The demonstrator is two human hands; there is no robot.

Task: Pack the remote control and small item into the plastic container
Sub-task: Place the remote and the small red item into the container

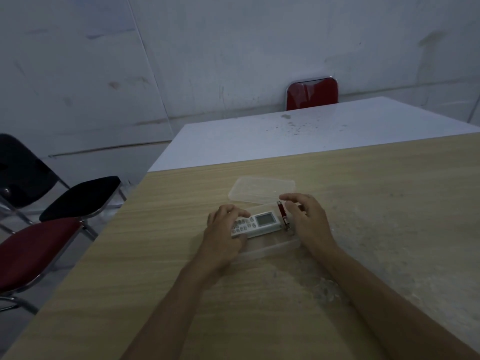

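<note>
White remote control [255, 224] with grey screen, red small item [281, 210], clear plastic container [272, 249], pale wood-grain table [363, 203].

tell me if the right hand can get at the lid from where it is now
Probably yes. The lid lies flat on the table just beyond the container, and nothing sits between it and the right hand, whose fingers already reach close to the lid's near edge.

we see two bare forearms with no sleeves, watch or rings; the bare left hand [223, 235] and bare right hand [307, 219] show slim fingers with short nails.
</note>
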